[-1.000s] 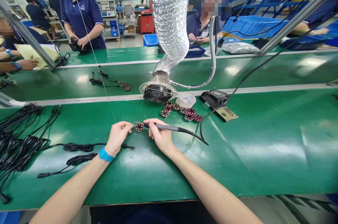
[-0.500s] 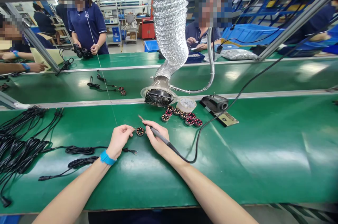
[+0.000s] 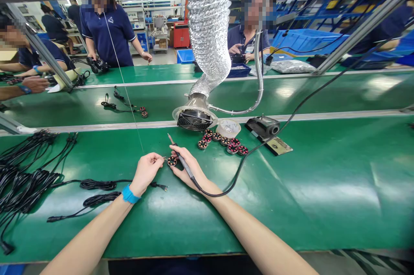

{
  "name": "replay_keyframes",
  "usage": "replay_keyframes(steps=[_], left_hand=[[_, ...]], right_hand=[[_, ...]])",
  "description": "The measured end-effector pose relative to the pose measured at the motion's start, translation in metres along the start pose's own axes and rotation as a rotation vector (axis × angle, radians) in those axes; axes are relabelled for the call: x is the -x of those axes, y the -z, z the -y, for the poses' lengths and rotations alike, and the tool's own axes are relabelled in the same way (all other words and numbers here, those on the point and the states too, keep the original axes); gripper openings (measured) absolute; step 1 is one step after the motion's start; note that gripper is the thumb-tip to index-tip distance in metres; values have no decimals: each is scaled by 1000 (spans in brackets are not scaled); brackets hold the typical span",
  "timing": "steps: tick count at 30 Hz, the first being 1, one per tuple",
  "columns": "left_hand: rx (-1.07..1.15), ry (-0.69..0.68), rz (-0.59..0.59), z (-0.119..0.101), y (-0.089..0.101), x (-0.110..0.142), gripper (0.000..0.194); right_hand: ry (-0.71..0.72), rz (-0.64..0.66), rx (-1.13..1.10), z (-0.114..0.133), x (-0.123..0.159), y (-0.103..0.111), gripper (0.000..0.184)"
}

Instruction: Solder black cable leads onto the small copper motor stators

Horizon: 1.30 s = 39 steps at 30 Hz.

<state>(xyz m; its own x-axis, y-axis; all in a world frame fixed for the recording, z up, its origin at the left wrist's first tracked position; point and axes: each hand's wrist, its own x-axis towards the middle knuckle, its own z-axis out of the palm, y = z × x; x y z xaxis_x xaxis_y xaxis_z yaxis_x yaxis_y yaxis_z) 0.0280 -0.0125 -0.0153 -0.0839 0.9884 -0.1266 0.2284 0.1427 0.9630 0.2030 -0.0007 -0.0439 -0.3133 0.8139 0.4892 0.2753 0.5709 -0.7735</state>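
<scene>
My left hand (image 3: 148, 170), wearing a blue wristband, is closed in a pinch on a thin wire. The wire's short end (image 3: 164, 158) points at the small round motor stator (image 3: 171, 161) with copper windings. My right hand (image 3: 187, 166) grips a soldering iron (image 3: 183, 161) like a pen, its tip raised up and left, away from the stator. The thumb and a finger of that hand reach around the stator's right side and appear to touch it. A fine strand (image 3: 133, 115) hangs from above down to my left hand.
Several stators (image 3: 225, 140) lie beside a roll of tape (image 3: 228, 128), near the iron's stand (image 3: 267, 128). A fume duct (image 3: 210, 29) hangs over the green bench (image 3: 307, 193). Black cables (image 3: 29, 175) are heaped at left. Co-workers (image 3: 108, 33) are across the bench.
The soldering iron has lifted off the stator and turned tip-up. My right fingers have come down to the stator. My left hand stays nearly in place. A co-worker has stretched out one arm.
</scene>
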Motion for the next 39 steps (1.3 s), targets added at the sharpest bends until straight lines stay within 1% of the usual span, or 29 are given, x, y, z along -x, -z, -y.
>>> replay_keyframes(steps=[7,14,21,24,35,39], left_hand=[[-150,-193,-11,1,0,1,22],[-249,-275,12,-2,-1,5,20],[-400,-429,-48,-2,-1,8,16],[-443,-483,-47,0,0,8,16],[-496,-543,-21,1,-1,8,15],[-477,-512,21,2,0,8,15]], right_hand=[[44,13,67,-1,3,1,66],[72,46,112,6,5,3,67],[103,76,154,9,4,5,70],[114,83,155,10,4,7,70],[129,93,172,9,4,7,71],[118,94,167,8,4,7,70]])
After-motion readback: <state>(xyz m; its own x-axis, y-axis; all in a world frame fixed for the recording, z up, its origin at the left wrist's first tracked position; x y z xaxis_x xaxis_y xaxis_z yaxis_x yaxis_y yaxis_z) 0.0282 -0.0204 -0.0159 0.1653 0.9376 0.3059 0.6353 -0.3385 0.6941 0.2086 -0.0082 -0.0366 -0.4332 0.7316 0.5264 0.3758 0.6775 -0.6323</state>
